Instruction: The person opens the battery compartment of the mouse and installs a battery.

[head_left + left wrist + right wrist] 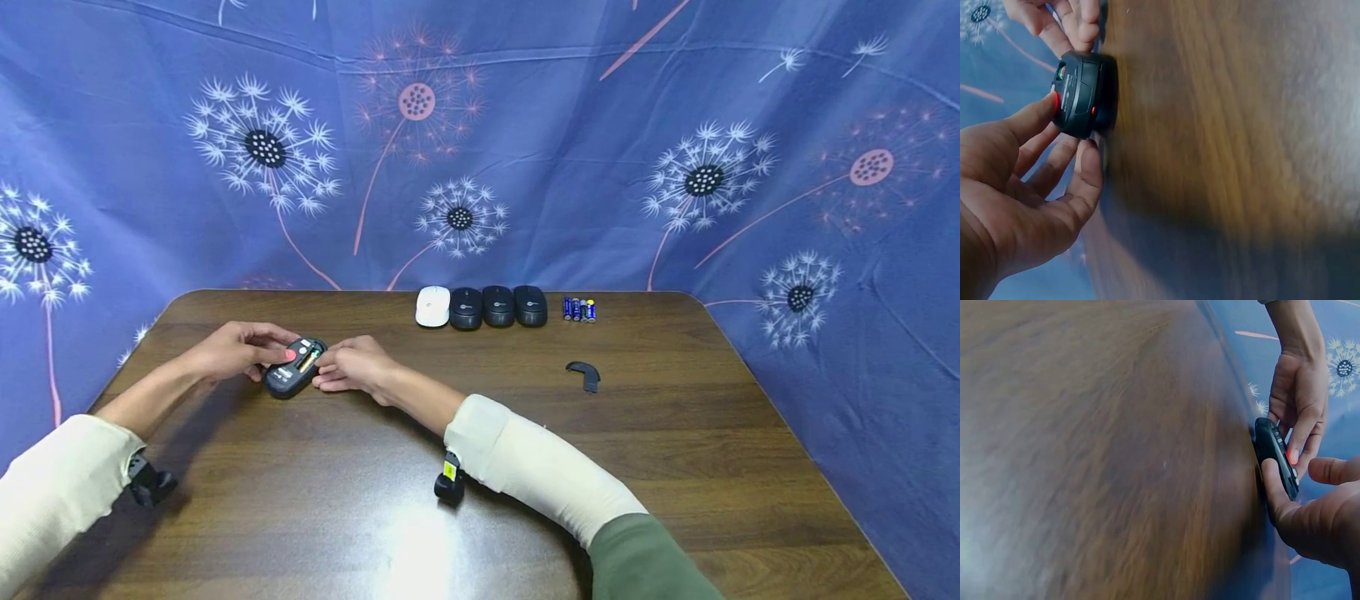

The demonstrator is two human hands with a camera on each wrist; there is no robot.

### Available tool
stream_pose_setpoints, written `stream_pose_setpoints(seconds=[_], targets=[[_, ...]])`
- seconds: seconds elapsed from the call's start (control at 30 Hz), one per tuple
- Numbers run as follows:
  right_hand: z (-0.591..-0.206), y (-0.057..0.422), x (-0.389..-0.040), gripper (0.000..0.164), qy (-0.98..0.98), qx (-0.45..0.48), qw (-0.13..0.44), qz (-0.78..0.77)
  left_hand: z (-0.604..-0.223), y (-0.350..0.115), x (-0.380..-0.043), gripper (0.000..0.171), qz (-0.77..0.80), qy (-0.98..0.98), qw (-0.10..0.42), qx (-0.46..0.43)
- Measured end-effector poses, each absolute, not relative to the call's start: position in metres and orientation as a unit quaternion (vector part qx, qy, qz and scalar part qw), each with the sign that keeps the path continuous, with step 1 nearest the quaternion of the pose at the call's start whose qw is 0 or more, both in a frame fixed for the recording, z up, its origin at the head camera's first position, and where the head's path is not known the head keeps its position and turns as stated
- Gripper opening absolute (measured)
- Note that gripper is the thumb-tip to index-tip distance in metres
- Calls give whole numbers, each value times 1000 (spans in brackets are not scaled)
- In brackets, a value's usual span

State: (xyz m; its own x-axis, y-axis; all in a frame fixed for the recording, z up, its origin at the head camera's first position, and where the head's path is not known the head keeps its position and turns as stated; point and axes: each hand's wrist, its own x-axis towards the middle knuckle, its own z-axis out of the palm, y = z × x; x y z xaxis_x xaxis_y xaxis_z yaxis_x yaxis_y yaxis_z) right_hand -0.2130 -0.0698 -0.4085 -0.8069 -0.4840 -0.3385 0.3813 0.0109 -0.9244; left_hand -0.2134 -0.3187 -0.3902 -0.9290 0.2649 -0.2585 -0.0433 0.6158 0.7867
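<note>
A black computer mouse (285,381) is held bottom side up at the table's left, its battery compartment uncovered with a battery (308,359) inside. My left hand (228,352) grips the mouse's left side, thumb on the underside, where a red light glows on the thumb tip. At the opposite side, my right hand (354,367) has its fingers at the compartment edge. In the right wrist view, the right thumb (1277,490) touches the mouse's side, while one finger stands apart from it. The other right fingertips are partly hidden.
A white mouse (432,307) and three black mice (498,307) stand in a row at the table's back. Several batteries (578,310) lie to their right. A curved black battery cover (585,377) lies nearer, on the wooden table (675,467). Patterned blue cloth (570,192) hangs behind.
</note>
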Motion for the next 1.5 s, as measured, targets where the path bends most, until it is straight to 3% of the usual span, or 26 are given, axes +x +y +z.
stream_pose_setpoints(seconds=[0.57, 0.97, 1.1, 1.33, 1.5], targets=[[-415, -98, -222, 5, 620, -39, 296, -726, -395, -349, -222, 59, 421, 886, 190, 30], [-415, -89, -220, 15, 614, -38, 311, -725, -392, -346, -224, 65, 438, 880, 184, 10], [-416, -84, -219, 14, 617, -46, 318, -719, -390, -342, -223, 58, 453, 883, 128, 8], [-415, -69, -220, 6, 628, -72, 332, -700, -381, -331, -220, 45, 352, 933, -56, 55], [-414, -53, -222, 15, 639, -85, 334, -688, -375, -318, -216, 41, 335, 935, -91, 64]])
